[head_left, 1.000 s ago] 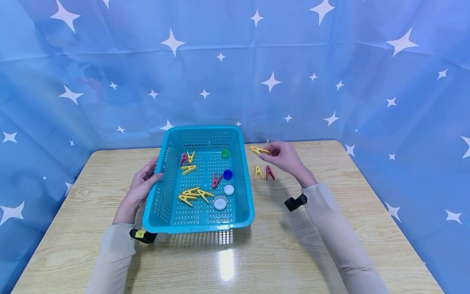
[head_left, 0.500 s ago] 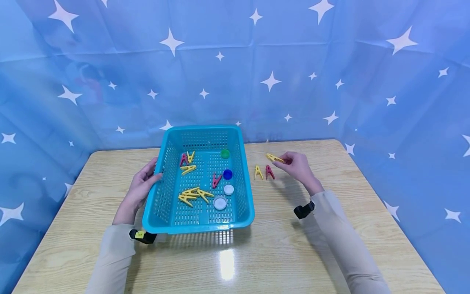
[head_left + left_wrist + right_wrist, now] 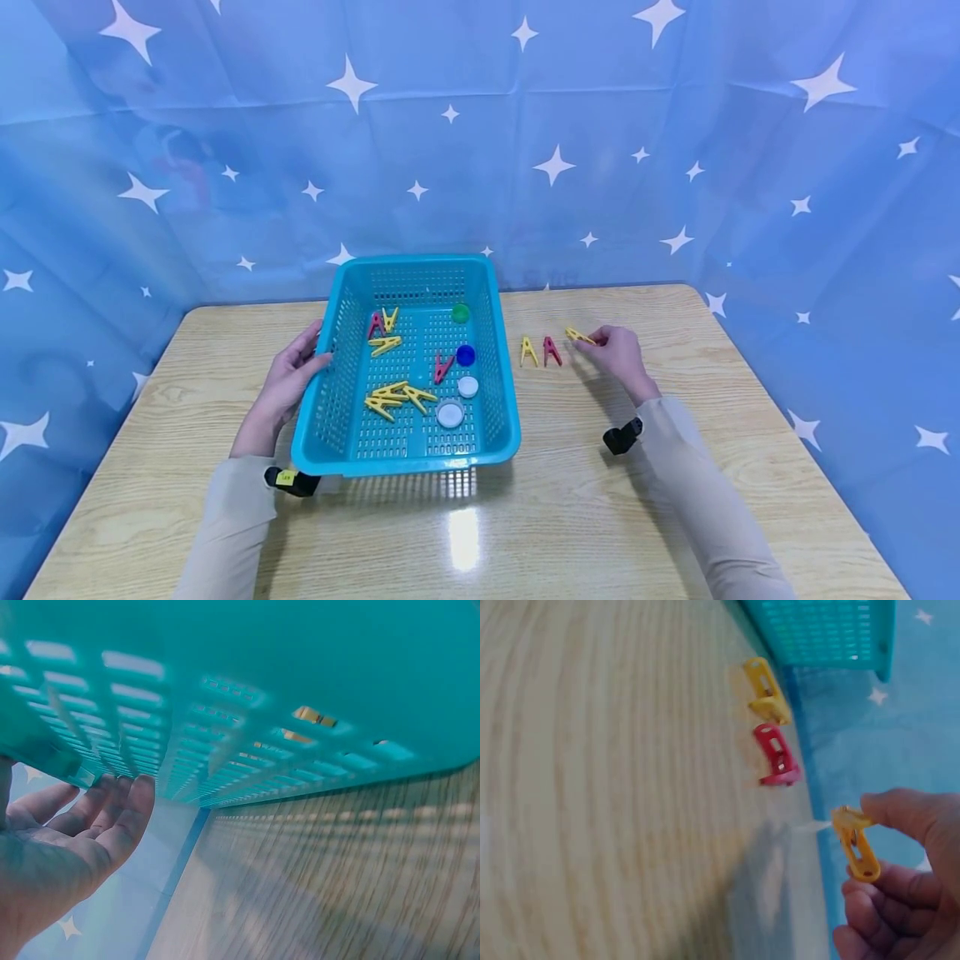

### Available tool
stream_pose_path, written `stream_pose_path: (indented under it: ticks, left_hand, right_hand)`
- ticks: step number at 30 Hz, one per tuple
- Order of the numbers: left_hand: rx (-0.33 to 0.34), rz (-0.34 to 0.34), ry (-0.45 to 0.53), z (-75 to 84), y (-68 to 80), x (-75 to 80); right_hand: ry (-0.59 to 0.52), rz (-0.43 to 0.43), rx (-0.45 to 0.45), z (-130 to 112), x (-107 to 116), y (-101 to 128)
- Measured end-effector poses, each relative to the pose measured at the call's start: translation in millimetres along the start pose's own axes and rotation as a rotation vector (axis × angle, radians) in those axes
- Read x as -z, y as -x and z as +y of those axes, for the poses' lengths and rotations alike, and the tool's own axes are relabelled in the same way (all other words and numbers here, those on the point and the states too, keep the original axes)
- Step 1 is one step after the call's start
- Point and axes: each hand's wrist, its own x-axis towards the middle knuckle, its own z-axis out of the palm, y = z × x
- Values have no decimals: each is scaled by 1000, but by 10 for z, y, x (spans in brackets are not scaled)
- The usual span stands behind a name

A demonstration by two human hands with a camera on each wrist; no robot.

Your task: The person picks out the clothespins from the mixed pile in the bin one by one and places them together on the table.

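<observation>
In the head view my left hand [image 3: 288, 379] grips the left side of a blue plastic basket [image 3: 302, 442], thumb over the rim; in the left wrist view its fingers [image 3: 135, 806] curl at the basket's outer edge. My right hand [image 3: 621, 358] pinches a yellow clothespin [image 3: 579, 336] between thumb and fingers, right of the basket. The right wrist view shows this clothespin [image 3: 861, 859] beyond the two on the table. Those two, a yellow clothespin [image 3: 527, 342] and a red clothespin [image 3: 550, 343], lie side by side beside the basket.
The basket holds several yellow clothespins [image 3: 386, 346], two red clothespins [image 3: 439, 369], a green cap [image 3: 461, 313], a blue cap [image 3: 465, 356] and two white caps [image 3: 450, 414]. A blue star-patterned cloth [image 3: 450, 183] hangs behind the wooden table [image 3: 570, 517].
My right hand has moved right, away from the basket, and down toward the table with the yellow clothespin. The left hand and basket have stayed in place.
</observation>
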Motion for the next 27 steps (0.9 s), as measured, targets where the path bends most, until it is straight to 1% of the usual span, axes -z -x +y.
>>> stream_pose_path:
  ticks: [4,12,16,19,24,27]
  left_hand:
    - [-1,2,-7,-5,-1,2]
    - [-1,7,-7,-39,-21,7]
    - [1,11,-10,-42,-26,5]
    - [1,13,-11,-41,-26,5]
    - [3,10,-14,-40,-19,8]
    - [6,11,-18,-44,-17,10]
  right_hand:
    - [8,-4,-57,47,-24,13]
    - [30,12,-110,65,-75,26]
    - [41,16,-110,43,-97,28]
    - [49,-9,-121,28,-115,18]
    - [69,-82,-206,6,-157,-16]
    - [103,-108,-236,-16,-183,-36]
